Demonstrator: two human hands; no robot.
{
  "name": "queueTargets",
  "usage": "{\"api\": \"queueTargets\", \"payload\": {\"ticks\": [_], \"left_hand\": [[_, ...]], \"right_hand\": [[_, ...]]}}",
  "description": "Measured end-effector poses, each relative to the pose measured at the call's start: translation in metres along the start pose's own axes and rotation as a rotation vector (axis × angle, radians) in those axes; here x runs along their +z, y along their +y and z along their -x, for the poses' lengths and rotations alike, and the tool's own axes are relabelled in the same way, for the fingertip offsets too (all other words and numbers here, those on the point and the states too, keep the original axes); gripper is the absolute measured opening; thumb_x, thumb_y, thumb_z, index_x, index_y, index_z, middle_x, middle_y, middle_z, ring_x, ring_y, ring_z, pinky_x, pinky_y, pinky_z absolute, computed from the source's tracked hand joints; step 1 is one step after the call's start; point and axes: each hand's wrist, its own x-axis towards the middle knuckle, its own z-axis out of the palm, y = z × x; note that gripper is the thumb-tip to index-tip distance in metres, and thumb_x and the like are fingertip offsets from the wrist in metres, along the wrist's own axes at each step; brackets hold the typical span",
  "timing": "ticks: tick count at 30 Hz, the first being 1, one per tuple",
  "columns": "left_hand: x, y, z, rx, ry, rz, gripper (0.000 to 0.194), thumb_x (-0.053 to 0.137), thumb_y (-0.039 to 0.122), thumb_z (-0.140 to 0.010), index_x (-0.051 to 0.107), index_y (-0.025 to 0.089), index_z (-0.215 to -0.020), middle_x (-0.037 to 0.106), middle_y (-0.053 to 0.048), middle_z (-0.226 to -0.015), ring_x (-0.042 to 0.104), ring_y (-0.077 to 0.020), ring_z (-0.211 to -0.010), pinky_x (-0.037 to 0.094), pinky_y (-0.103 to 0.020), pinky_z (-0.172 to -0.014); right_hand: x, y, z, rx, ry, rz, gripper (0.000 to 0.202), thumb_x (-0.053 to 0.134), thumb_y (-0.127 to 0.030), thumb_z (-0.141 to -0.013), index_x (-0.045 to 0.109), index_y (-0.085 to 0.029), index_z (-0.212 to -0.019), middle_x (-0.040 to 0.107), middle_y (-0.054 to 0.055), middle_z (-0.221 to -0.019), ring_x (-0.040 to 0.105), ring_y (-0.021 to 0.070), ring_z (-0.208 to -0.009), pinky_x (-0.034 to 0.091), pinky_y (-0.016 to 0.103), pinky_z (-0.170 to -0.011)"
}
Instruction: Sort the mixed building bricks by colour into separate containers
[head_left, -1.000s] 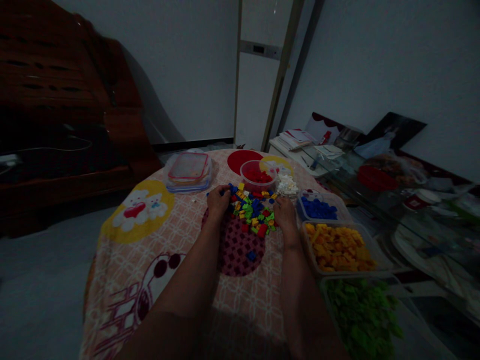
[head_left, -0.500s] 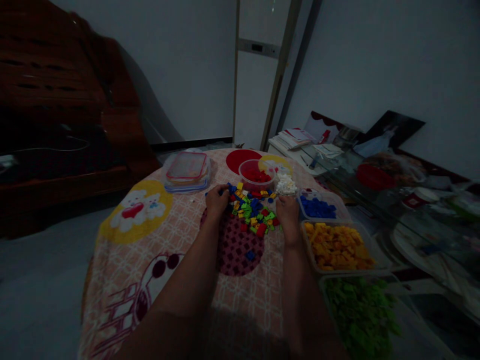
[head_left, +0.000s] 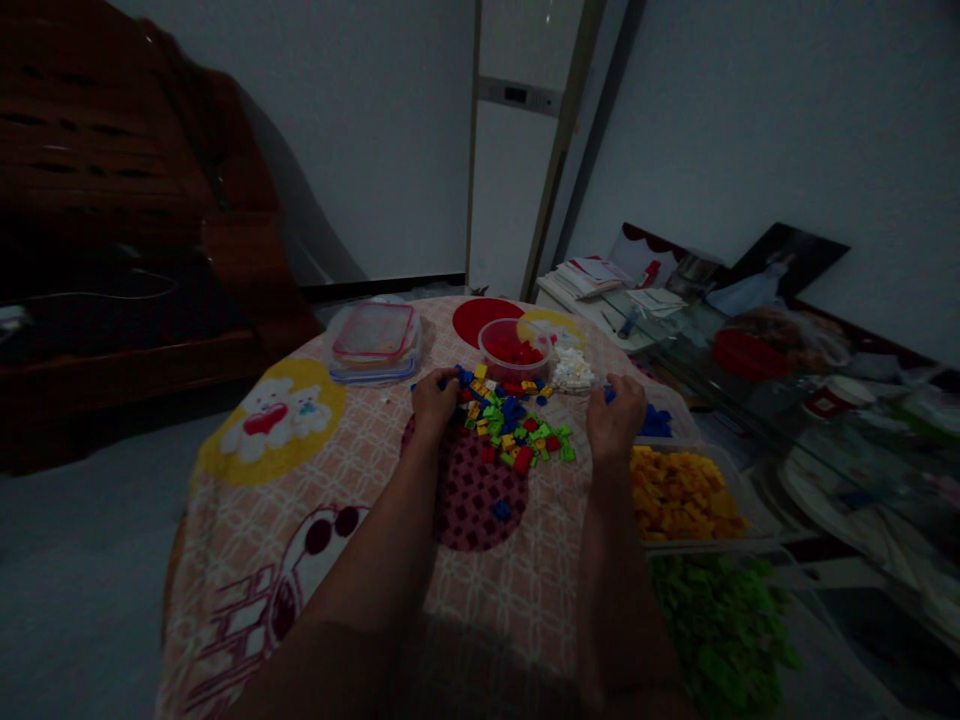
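Head view: your left hand (head_left: 435, 402) and right hand (head_left: 616, 415) curled, their grip unclear; the bricks (head_left: 513, 410) looked light, stiff, best pinched by their sides.

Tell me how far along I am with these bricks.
Seemingly partway: red bricks sit in a round tub; blue, yellow and green ones in separate boxes. The right hand is at the blue ones, the left hand at the mixed pile; what they hold is unclear. That pile looks left.

The right hand (head_left: 616, 412) has moved from the edge of the mixed blocks (head_left: 514, 420) to over the blue blocks' tub (head_left: 679, 412).
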Motion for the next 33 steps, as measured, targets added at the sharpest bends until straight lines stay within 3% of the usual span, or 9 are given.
{"api": "queueTargets", "payload": {"ticks": [5, 8, 12, 16, 22, 26, 30, 33], "left_hand": [[0.000, -0.002, 0.001, 0.013, 0.002, 0.007, 0.034, 0.060, 0.024, -0.084, 0.078, 0.021, -0.113, 0.079, -0.005, -0.112, 0.072, -0.0225, -0.101, 0.053, -0.033, -0.095], [0.000, -0.002, 0.000, 0.024, 0.009, -0.007, 0.034, 0.060, 0.024, -0.084, 0.079, 0.021, -0.112, 0.079, -0.005, -0.111, 0.072, -0.0224, -0.102, 0.052, -0.032, -0.097], [0.002, -0.004, -0.002, 0.038, -0.010, -0.005, 0.035, 0.059, 0.023, -0.084, 0.078, 0.021, -0.114, 0.078, -0.005, -0.112, 0.072, -0.0224, -0.102, 0.053, -0.034, -0.097], [0.003, -0.007, -0.003, 0.078, -0.029, 0.018, 0.037, 0.059, 0.023, -0.086, 0.077, 0.019, -0.118, 0.078, -0.006, -0.116, 0.071, -0.0229, -0.107, 0.052, -0.036, -0.101], [0.006, -0.009, -0.004, 0.204, -0.026, 0.026, 0.037, 0.060, 0.027, -0.088, 0.075, 0.021, -0.121, 0.073, -0.008, -0.127, 0.066, -0.0251, -0.119, 0.048, -0.040, -0.110], [0.009, -0.008, -0.003, 0.342, -0.079, 0.005, 0.038, 0.063, 0.035, -0.089, 0.074, 0.022, -0.124, 0.067, -0.010, -0.138, 0.060, -0.0275, -0.130, 0.045, -0.043, -0.114], [0.007, -0.003, 0.000, 0.443, -0.179, -0.052, 0.032, 0.063, 0.038, -0.089, 0.077, 0.022, -0.113, 0.073, -0.009, -0.124, 0.066, -0.0270, -0.118, 0.050, -0.040, -0.106], [0.002, 0.003, 0.003, 0.469, -0.254, -0.078, 0.028, 0.064, 0.039, -0.088, 0.079, 0.022, -0.103, 0.077, -0.008, -0.110, 0.069, -0.0264, -0.106, 0.052, -0.038, -0.099]], "right_hand": [[0.012, -0.024, 0.009, -0.080, -0.306, -0.183, 0.030, 0.052, -0.018, -0.089, 0.077, -0.013, -0.105, 0.075, 0.015, -0.111, 0.066, 0.0264, -0.109, 0.046, 0.037, -0.102], [0.029, -0.044, 0.026, -0.215, -0.498, -0.289, 0.031, 0.052, -0.018, -0.092, 0.077, -0.019, -0.109, 0.076, 0.010, -0.112, 0.066, 0.0223, -0.109, 0.047, 0.033, -0.103], [0.050, -0.061, 0.049, -0.423, -0.642, -0.367, 0.034, 0.056, -0.019, -0.094, 0.073, -0.020, -0.123, 0.072, 0.010, -0.128, 0.061, 0.0232, -0.121, 0.042, 0.037, -0.110], [0.056, -0.061, 0.057, -0.482, -0.709, -0.322, 0.033, 0.064, -0.022, -0.092, 0.073, -0.018, -0.124, 0.072, 0.012, -0.124, 0.060, 0.0253, -0.119, 0.042, 0.039, -0.108], [0.038, -0.044, 0.039, -0.399, -0.795, -0.306, 0.012, 0.069, -0.025, -0.088, 0.079, -0.019, -0.091, 0.075, 0.007, -0.096, 0.065, 0.0205, -0.092, 0.045, 0.029, -0.087], [0.023, -0.036, 0.027, -0.341, -0.851, -0.371, 0.020, 0.065, -0.026, -0.088, 0.076, -0.018, -0.073, 0.071, 0.001, -0.076, 0.061, 0.0156, -0.074, 0.041, 0.025, -0.072], [0.018, -0.037, 0.024, -0.212, -0.794, -0.377, 0.030, 0.063, -0.030, -0.088, 0.070, -0.017, -0.061, 0.064, -0.002, -0.062, 0.056, 0.0126, -0.064, 0.036, 0.024, -0.064], [0.019, -0.039, 0.025, -0.122, -0.737, -0.376, 0.024, 0.064, -0.026, -0.085, 0.072, -0.017, -0.064, 0.068, -0.001, -0.066, 0.060, 0.0135, -0.067, 0.038, 0.024, -0.066]]}}
